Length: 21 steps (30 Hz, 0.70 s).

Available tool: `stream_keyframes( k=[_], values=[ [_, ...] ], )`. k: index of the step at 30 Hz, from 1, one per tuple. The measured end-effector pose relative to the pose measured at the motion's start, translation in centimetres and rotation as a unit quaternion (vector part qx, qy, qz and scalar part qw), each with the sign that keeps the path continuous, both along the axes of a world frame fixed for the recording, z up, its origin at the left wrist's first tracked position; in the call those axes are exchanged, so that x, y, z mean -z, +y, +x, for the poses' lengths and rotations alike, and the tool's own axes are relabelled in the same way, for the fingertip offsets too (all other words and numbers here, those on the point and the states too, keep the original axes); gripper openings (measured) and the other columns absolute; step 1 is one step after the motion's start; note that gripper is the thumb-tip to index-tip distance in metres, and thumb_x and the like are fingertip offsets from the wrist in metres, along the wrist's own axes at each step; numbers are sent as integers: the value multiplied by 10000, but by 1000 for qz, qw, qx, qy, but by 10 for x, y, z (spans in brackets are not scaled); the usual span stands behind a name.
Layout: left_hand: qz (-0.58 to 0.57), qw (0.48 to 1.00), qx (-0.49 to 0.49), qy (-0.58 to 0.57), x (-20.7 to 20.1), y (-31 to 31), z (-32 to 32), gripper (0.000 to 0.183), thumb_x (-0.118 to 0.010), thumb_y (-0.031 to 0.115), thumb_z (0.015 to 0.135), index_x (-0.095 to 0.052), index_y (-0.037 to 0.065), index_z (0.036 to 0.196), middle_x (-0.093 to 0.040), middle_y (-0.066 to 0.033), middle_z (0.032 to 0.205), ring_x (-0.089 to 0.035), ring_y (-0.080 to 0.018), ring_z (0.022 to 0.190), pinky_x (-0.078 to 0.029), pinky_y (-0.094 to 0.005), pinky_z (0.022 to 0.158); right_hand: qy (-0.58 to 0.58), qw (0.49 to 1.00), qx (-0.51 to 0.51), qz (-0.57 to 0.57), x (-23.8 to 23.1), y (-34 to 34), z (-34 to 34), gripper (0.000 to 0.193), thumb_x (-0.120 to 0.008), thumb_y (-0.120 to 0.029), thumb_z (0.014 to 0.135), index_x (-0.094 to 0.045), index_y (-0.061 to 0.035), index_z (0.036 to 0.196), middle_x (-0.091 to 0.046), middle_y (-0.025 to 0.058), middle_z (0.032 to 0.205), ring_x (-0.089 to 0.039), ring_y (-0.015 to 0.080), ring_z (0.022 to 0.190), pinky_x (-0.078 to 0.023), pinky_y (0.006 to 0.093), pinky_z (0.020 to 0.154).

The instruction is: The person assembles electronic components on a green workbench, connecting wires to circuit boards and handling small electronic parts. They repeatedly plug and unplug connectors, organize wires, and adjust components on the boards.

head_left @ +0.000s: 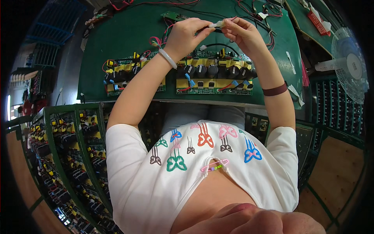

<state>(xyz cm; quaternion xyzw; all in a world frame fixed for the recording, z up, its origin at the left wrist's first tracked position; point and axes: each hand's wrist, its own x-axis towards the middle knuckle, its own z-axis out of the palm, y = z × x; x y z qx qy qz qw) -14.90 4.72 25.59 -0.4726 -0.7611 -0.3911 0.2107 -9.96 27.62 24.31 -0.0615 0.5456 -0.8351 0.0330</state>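
Both hands upper center, left hand (189, 34) and right hand (242, 32) pinching small white connector (216, 24) above circuit boards (213, 75).

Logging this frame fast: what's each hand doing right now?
Left hand: closed, pinching the white connector and its wire.
Right hand: closed, fingertips on the same connector.

red flat packet (316, 21) with white label lying on far-right bench edge, top right; no screens or signs showing.
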Motion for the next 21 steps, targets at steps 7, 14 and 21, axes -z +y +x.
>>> stream_keyframes(
  k=[7,14,21],
  values=[
    [13,995,15,99,8,2,-3,200,-731,182,889,-734,46,1034,-700,-100,820,-661,-258,703,-536,-348,657,10,996,37,80,-4,-2,6,208,-751,-176,906,-703,-6,1016,-708,77,960,-701,129,868,-583,231,788],
    [1,997,18,80,5,4,4,187,-730,156,879,-726,35,1022,-687,-99,815,-658,-258,704,-526,-347,644,22,994,47,101,-7,-8,11,210,-766,-179,893,-705,0,983,-710,76,949,-705,135,858,-582,235,794],
    [3,998,19,57,6,2,4,180,-728,148,879,-725,29,1014,-697,-111,838,-661,-266,714,-525,-351,646,7,997,40,70,-9,-14,13,203,-764,-167,894,-703,6,982,-707,75,945,-704,146,878,-581,240,797]
  ],
)
